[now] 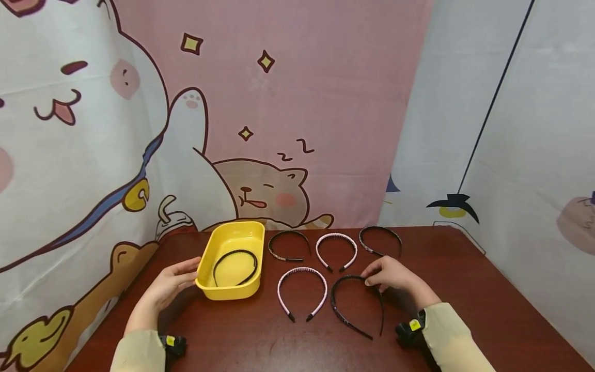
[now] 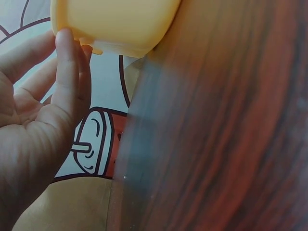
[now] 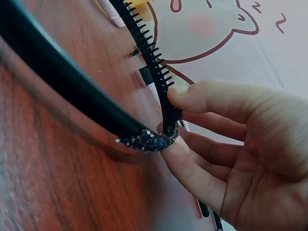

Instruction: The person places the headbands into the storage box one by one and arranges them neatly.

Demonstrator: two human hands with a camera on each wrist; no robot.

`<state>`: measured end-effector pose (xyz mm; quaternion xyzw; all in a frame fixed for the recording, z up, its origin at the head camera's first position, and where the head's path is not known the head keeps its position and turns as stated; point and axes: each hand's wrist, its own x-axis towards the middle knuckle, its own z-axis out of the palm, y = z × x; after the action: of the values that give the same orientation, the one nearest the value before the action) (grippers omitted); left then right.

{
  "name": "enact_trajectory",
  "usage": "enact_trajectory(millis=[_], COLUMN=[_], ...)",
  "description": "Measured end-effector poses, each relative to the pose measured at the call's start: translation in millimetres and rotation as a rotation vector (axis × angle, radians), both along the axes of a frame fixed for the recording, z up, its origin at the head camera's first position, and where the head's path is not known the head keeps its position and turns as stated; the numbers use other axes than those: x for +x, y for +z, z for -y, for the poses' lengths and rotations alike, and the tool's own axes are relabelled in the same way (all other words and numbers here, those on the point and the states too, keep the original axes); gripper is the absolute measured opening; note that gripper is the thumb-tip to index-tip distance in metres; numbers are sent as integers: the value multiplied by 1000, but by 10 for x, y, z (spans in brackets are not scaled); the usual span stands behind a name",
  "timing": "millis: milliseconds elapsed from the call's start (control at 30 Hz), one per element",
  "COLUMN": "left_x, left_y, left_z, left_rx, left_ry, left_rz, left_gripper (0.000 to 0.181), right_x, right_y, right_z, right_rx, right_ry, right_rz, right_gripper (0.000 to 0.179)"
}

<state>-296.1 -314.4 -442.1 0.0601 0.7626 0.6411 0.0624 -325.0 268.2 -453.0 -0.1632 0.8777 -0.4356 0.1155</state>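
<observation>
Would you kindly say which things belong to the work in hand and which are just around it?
Probably in the work:
yellow bin, touched by the left hand
black headband, pinched by the right hand
headband in the bin
near pink headband
far pink headband
back-left dark headband
back-right dark headband

Only surroundings:
table
cartoon backdrop

The head view looks from the near side, forward and down across the table (image 1: 232, 336) to the far curtain (image 1: 344, 103). Close up, the left wrist view faces the left hand (image 2: 41, 122) and tray (image 2: 110, 24), the right one the right hand (image 3: 250, 139) and headband (image 3: 70, 82); the head view shares both, farther off.
</observation>
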Motion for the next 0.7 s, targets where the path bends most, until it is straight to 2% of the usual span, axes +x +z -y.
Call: enact_trajectory(millis=[600, 700], left_x=[-10, -19], left_y=[-10, -23], left_z=[5, 0], left_rx=[0, 5], left_ry=[5, 26], left_rz=[-3, 6], left_gripper=[61, 61], right_x=[-15, -14], right_y=[74, 78], right_z=[-96, -111], right_rx=[-20, -27], right_ry=[-47, -61], right_rz=[-13, -13], right_gripper=[22, 23])
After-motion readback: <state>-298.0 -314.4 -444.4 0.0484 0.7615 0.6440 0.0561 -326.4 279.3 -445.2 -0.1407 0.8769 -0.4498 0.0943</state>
